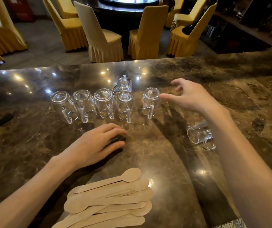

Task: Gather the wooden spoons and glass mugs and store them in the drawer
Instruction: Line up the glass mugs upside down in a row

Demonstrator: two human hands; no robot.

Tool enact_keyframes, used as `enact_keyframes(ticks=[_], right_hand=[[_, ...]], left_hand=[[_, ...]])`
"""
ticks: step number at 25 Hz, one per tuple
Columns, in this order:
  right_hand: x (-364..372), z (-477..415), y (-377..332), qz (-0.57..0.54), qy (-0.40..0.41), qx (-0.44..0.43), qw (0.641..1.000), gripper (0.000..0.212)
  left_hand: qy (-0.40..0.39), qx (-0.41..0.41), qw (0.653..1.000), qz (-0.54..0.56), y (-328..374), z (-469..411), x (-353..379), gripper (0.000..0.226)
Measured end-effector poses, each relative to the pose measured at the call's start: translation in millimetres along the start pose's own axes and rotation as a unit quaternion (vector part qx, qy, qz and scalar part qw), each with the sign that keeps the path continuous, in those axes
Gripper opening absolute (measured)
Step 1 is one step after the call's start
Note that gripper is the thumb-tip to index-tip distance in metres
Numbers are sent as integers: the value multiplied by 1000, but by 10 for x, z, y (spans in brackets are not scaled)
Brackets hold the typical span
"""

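Desk: What is lost at the bottom edge?

Field: The wooden spoons (109,199): the lowest handles run out of view, and the pile overlaps too much for a count. A patterned cloth (232,223) shows only as a corner.

Desk: And higher up?

Field: The rear mug (124,83) is partly masked by a front-row mug (125,104); the tipped mug (199,134) has its far end behind the right forearm (227,137). Whether the thumb of the right hand (192,97) touches the end mug (151,102) cannot be told.

Desk: Background?

Field: The round table (132,5) is cropped at the top; what the shelves (247,25) hold is too dark to make out.
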State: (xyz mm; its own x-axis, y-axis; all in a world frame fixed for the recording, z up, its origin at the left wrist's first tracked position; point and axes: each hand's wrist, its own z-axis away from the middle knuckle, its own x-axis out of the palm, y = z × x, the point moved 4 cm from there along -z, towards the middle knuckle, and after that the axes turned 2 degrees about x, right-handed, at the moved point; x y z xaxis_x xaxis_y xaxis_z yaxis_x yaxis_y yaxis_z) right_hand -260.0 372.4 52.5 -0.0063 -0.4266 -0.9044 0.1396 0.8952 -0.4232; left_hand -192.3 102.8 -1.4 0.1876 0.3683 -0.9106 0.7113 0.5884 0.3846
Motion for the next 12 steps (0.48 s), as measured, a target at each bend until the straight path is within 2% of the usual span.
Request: enact_keyframes(ticks=[2, 4, 6, 9, 12], right_hand=[[-89, 161, 455, -55, -7, 51, 997, 65], [-114, 323, 863, -94, -20, 91, 991, 55], [-109, 443, 1134, -155, -27, 110, 981, 49], [-79, 576, 1339, -246, -45, 112, 962, 56], [-7, 687, 1459, -303, -90, 98, 944, 60]], left_hand=[[41, 28, 996, 69, 180, -171, -296, 38], [126, 50, 985, 104, 307, -421, -659, 31], [176, 15, 977, 115, 305, -732, -963, 25], [150, -102, 980, 87, 24, -1226, -1151, 31], [39, -259, 961, 88, -410, -1574, -1050, 46]])
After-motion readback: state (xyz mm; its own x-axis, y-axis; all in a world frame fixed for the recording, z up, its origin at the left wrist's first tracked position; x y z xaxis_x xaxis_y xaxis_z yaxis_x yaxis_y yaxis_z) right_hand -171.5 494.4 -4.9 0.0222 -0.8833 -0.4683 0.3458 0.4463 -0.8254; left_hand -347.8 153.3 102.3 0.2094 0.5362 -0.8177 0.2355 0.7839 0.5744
